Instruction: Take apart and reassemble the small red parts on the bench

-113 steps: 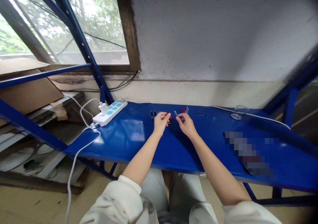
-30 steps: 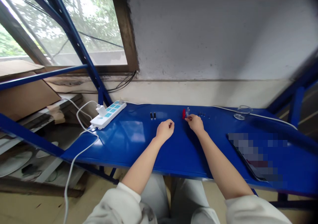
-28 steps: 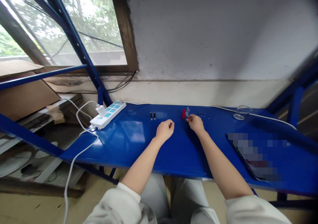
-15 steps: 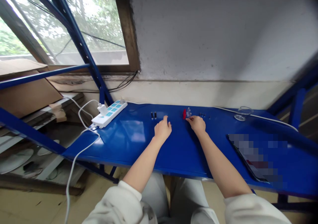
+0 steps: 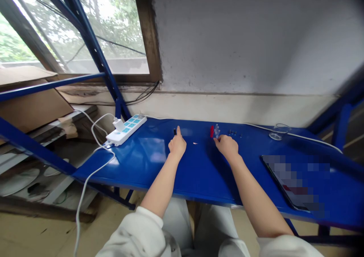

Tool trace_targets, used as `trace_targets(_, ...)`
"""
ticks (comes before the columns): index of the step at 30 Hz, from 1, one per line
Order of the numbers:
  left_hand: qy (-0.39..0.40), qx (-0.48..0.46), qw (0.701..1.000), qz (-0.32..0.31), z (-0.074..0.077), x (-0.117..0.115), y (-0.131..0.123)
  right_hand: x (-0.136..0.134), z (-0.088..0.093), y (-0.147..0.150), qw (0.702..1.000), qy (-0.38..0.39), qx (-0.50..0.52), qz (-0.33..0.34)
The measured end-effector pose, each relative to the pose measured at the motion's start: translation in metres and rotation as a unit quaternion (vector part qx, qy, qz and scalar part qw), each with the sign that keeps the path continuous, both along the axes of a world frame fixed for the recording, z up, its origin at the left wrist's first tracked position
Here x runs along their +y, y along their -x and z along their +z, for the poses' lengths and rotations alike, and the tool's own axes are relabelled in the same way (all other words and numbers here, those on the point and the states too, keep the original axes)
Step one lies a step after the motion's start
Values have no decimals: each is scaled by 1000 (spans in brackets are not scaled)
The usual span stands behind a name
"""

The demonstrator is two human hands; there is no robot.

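My left hand is over the blue table with its index finger stretched forward. Just left of that finger shows a small black cylinder, while the spot of a second one is covered by the hand. Between my hands lies a tiny pale, pinkish piece. My right hand has thumb and fingertips drawn together beside several small clear plastic pieces; anything in the pinch is too small to make out. A red upright piece stands left of the clear ones.
Several tiny dark parts lie right of the clear pieces. Farther right are a clear round dish and a dark tablet-like device, partly blurred. A white power strip with cables occupies the left end of the blue table.
My left hand has moved left, from beside the pale piece to the black cylinders, and now hides one. The pale piece shows on the table. My right hand has barely moved.
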State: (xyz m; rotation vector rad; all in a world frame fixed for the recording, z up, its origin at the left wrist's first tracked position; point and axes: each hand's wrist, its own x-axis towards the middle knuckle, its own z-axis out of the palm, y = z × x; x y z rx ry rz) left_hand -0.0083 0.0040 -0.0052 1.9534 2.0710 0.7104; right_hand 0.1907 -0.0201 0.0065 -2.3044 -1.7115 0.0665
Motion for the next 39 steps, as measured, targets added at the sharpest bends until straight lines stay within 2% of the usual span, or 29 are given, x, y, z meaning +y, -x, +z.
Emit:
trace_targets(7,-71,-38,997,3,-4,6,3,-6,-2,14,997,-48,36,57)
trace_targets(11,-96,-148,983,-42,-9,12,1,-6,-5,20,987,-84,87,105)
trace_targets(13,-78,-255,959,-92,-11,13,-3,-5,-7,22,975,-108,139,136)
trace_targets(17,-19,-440,875,-200,-10,7,-17,-3,-14,28,940,-129,268,170)
trace_targets(20,17,-494,832,-251,-6,-1,-25,-2,-17,32,906,-150,343,199)
trace_targets(23,33,-508,817,-271,-2,-7,-28,0,-19,33,881,-180,387,205)
trace_targets(27,33,-496,823,-276,-4,-8,-29,2,-20,33,862,-191,426,198)
trace_targets(32,34,-462,842,-277,-12,-5,-33,2,-19,34,858,-192,435,196)
trace_targets(35,14,-404,876,-264,-14,-6,-33,0,-18,36,858,-192,433,200)
trace_targets(39,-52,-304,923,-229,-10,-9,-29,-2,-16,38,846,-181,452,217)
